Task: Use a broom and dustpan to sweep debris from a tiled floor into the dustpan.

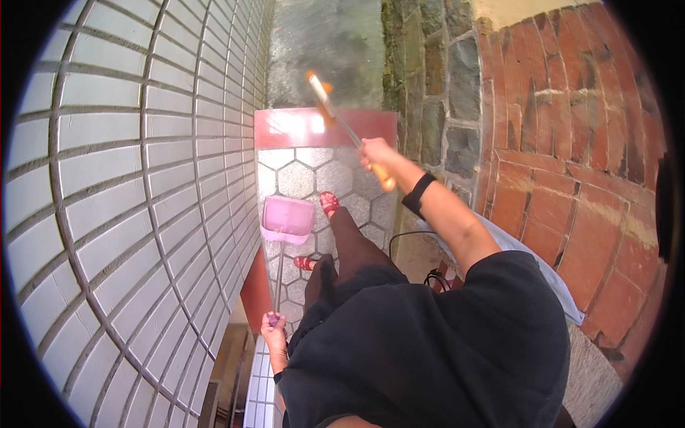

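Observation:
My left hand (274, 333) grips the purple end of a long metal handle. This handle leads to a pink plastic dustpan (289, 214), which is low over the hexagon-patterned floor beside my feet; bits of debris seem to lie in it. My right hand (377, 152) is closed around the metal shaft of an orange-handled tool (348, 130), just above its grip. The tool slants up and left, and its white and orange head (320, 92) appears over the red step edge. Blur hides whether that head is a brush or a scraper.
A white tiled wall (101, 139) runs close along my left. On the right stand a stone wall (433, 80) and red brickwork (572, 107). Past the red step edge (342, 128) lies wet-looking grey ground (326, 32). A black cable (406, 234) hangs near my right leg.

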`<state>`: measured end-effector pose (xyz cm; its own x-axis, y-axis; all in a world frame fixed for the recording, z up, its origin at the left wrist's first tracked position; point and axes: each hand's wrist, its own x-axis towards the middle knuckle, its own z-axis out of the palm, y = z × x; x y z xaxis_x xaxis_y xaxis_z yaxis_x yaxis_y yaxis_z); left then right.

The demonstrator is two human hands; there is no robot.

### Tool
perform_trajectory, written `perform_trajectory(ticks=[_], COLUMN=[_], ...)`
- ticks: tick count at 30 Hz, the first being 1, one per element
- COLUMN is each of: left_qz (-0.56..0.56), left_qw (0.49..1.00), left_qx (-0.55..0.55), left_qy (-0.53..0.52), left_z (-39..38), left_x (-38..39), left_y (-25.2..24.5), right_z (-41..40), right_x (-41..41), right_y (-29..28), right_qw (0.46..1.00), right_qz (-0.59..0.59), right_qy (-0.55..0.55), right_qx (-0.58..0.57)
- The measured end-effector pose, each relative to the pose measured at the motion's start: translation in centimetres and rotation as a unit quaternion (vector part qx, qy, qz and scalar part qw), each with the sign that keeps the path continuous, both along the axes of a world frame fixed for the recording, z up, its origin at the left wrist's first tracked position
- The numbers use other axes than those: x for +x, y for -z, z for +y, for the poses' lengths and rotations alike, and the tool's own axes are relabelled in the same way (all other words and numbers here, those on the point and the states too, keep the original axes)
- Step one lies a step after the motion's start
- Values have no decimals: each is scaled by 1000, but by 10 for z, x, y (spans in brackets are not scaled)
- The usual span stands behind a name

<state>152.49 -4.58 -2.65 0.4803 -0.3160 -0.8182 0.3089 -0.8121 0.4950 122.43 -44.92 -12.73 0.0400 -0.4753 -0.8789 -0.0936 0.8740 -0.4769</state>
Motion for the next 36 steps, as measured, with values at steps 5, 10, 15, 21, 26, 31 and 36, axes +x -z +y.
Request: perform_trajectory(ticks=[5, 10, 15, 21, 26, 31, 36], left_qz=[-10, -8, -5, 33, 29, 40, 47], left_qw=[998, 993, 987, 979, 967, 955, 911], left_qx=[-57, -37, -8, -22, -34, -34, -32], left_qy=[38, 115, 163, 200, 253, 292, 408], left_z=[-24, -63, -95, -128, -158, -189, -222], left_x=[7, 12, 16, 7, 4, 4, 7], left_y=[6, 5, 12, 20, 11, 26, 51], right_z=[78, 129, 140, 115, 139, 206, 317], right_x=[-35, -107, -148, -148, -111, -111, -100], right_y=[-29, -75, -36, 48, 0, -78, -108], right_qw=[995, 996, 985, 900, 984, 975, 945], right_qz=[84, -9, 111, 350, 69, -63, -138], right_qy=[-3, 72, -128, -125, 126, 207, 297], right_qx=[-58, 60, 23, -227, -106, -50, -9])
